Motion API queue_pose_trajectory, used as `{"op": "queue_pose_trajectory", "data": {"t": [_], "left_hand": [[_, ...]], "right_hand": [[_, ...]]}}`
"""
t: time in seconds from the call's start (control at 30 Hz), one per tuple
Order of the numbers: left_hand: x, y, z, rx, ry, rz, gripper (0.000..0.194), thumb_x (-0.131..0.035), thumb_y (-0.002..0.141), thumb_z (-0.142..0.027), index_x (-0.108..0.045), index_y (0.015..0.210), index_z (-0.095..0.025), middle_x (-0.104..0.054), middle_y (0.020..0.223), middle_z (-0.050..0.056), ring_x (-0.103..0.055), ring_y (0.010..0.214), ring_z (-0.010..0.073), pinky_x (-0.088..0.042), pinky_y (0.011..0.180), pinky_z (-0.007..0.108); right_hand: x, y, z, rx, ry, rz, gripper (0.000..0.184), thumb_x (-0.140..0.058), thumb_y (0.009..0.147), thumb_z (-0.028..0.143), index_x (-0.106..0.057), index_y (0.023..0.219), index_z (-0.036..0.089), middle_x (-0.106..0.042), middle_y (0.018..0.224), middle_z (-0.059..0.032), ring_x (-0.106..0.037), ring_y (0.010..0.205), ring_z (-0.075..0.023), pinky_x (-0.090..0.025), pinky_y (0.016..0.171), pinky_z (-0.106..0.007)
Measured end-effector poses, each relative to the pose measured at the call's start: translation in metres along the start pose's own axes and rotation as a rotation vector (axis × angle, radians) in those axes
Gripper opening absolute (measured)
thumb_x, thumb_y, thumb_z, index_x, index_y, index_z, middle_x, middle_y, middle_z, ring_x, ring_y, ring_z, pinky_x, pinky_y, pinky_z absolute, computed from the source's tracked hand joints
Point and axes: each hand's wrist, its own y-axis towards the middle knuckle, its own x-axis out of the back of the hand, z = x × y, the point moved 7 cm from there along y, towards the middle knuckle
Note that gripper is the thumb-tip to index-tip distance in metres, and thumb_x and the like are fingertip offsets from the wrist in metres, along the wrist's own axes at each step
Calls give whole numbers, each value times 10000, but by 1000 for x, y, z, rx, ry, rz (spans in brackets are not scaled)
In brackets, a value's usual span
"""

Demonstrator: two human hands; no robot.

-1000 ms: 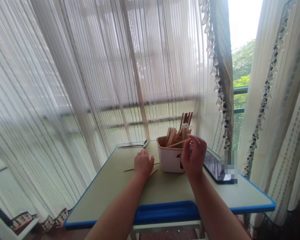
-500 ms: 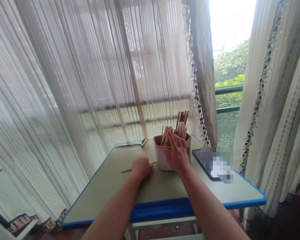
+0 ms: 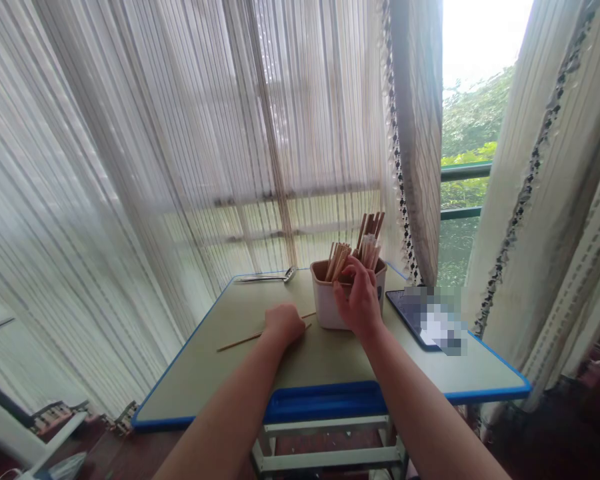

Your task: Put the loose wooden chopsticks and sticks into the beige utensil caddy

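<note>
My left hand (image 3: 284, 323) is closed low over the table, round thin wooden chopsticks (image 3: 239, 343) whose ends stick out on both sides of it. The fingers' undersides are hidden. At the front of a pale, brown-rimmed container (image 3: 327, 308) is my right hand (image 3: 360, 300), its thumb apart from the bent fingers. I see nothing held in it. Its fingertips reach over the rim, close to a bundle of light wooden sticks (image 3: 338, 261). Behind these stand darker chopsticks (image 3: 371, 227) and some pale, wrapped-looking sticks (image 3: 369, 250).
A metal slotted ladle (image 3: 289, 274) lies along the back edge of the blue-edged table (image 3: 190, 380). A dark tablet (image 3: 413, 320), partly blurred out, lies right of the container. Sheer curtains (image 3: 180, 133) hang behind the table, and a white stand (image 3: 55, 440) is at lower left.
My right hand has drawn back slightly from the light sticks, its fingers more bent. A longer length of chopstick shows left of my left hand. The view has shifted a little.
</note>
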Motion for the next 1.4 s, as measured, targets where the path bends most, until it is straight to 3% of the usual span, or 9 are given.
{"op": "queue_pose_trajectory", "data": {"t": [0.3,0.47,0.6,0.8,0.93,1.1,1.2,1.4], "left_hand": [[-3,4,-1,-51,-34,-59,261,-434,793,-212,-617,967,-143,-660,1005,155,-626,911,253,-451,776,354],[18,-3,-14,-174,-96,-278,195,-446,779,-136,-563,930,-179,-621,987,89,-610,839,201,-445,747,319],[43,-16,-18,-233,-182,-542,197,-425,799,-107,-548,929,-188,-599,947,66,-585,830,187,-443,775,311],[60,-30,-7,-227,-294,-905,170,-414,828,-104,-526,943,-160,-578,904,76,-566,844,201,-452,785,328],[61,-34,-9,-309,-309,-983,187,-432,820,-98,-526,966,-164,-581,918,72,-566,851,199,-460,786,330],[60,-28,4,-144,-327,-987,239,-445,762,-63,-536,963,-154,-578,943,90,-570,873,220,-475,768,340],[60,-27,6,-136,-311,-1002,255,-420,772,-44,-542,969,-149,-578,937,95,-571,869,221,-481,763,348],[72,-52,-6,-425,-383,-1255,284,-429,843,-74,-475,1119,-128,-560,988,118,-546,961,210,-488,829,376]], "right_hand": [[3,-1,-3,-35,-4,-53,579,-524,787,221,-343,1335,176,-577,941,-69,-494,910,-227,-446,863,-439],[18,-4,13,110,-83,-158,484,-582,746,231,-481,1220,223,-526,1080,-95,-476,1030,-246,-401,909,-443],[19,-7,27,218,-68,-80,330,-596,731,198,-577,1058,232,-539,1019,-73,-491,985,-225,-415,881,-401],[17,-5,26,188,-42,-28,183,-593,737,169,-600,915,212,-562,956,-63,-495,939,-210,-427,857,-376],[16,-3,25,175,-22,-25,157,-586,745,160,-594,894,207,-569,943,-65,-498,931,-207,-432,854,-373],[18,-1,26,161,11,-26,135,-589,742,147,-590,861,211,-572,916,-59,-504,914,-204,-436,844,-372],[21,-1,24,150,22,-54,134,-590,740,142,-589,855,212,-572,910,-55,-505,907,-201,-438,836,-374],[24,0,23,126,74,-77,197,-568,759,139,-573,943,209,-580,923,-59,-516,908,-201,-449,828,-378]]}}
